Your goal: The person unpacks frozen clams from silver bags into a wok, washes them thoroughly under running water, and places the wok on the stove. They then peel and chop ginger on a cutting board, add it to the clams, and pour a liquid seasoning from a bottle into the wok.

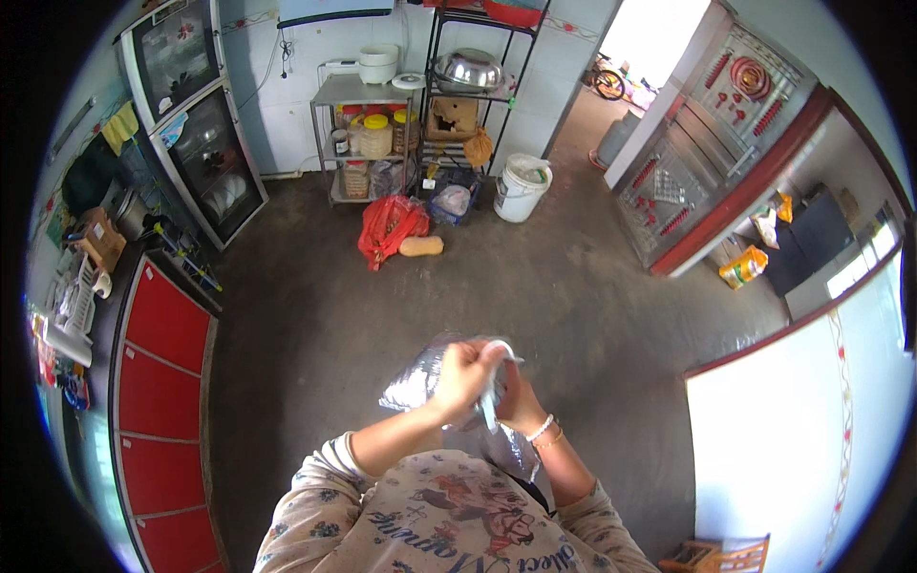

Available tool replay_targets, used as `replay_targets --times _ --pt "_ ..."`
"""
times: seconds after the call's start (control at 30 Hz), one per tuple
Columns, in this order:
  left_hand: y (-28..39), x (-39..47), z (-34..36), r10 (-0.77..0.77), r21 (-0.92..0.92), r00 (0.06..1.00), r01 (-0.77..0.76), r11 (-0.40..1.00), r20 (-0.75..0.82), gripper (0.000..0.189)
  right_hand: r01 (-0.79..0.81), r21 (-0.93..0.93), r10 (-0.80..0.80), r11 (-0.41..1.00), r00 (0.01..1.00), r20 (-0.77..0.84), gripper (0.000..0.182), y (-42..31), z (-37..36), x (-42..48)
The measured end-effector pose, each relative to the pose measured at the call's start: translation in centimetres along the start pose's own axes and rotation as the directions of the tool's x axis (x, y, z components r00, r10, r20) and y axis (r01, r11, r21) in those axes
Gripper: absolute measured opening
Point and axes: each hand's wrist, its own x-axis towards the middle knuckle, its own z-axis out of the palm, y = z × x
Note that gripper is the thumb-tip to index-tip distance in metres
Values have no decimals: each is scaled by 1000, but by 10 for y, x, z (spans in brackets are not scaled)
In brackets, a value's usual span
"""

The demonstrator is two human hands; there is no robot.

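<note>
A shiny silver foil bag (412,381) hangs in front of my body, and part of it also shows below my hands. My left hand (460,376) grips the gathered upper part of the bag from the left. On the other side my right hand (521,402) closes around the same bunched part, with a bracelet on its wrist. A pale strip (489,410) loops over the fingers and dangles between both hands; whether it is a tie or a part of the bag I cannot tell. Some fingertips are blurred or hidden.
Ahead on the floor lie a red plastic bag (390,225), a butternut squash (421,246) and a blue basket (453,204), with a white bucket (523,188) beside them. Red-fronted cabinets (159,387) line the left. A wooden chair (716,557) stands at the lower right.
</note>
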Motion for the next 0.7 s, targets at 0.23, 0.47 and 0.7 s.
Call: replay_targets --times 0.23,0.47,0.7 --pt "44 215 95 171 308 876 -333 891 451 19 258 87 -204 962 896 -394 56 94 -140 172" --pt "23 429 197 155 348 788 -427 834 595 30 289 159 -161 944 824 -543 31 205 -293 326" --pt "28 630 190 -43 492 972 -78 867 230 43 398 118 -235 910 728 -644 18 258 -446 518"
